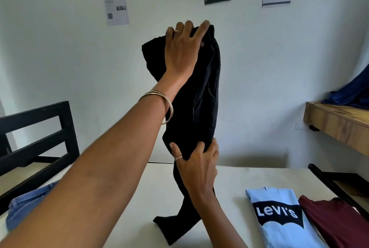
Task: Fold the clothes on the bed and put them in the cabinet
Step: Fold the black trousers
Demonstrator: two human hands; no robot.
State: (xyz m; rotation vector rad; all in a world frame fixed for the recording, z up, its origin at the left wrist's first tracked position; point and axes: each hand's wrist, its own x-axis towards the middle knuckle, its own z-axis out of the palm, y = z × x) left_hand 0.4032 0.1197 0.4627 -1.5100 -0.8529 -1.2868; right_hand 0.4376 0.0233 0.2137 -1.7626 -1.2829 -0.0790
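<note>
Nearest, black pants (201, 96) trail onto the bed (229, 179), beside a folded Levi's tee (279, 217). Right hand (196, 164) pinches them midway; higher up, left hand (183, 48) has fingers curled over their top.

Trousers (201, 88) held upright over bed (249, 179) centre, lower end on it. Two folded shirts (279, 217) (335, 221) side by side near right edge; jeans (26, 207) at left edge.
</note>
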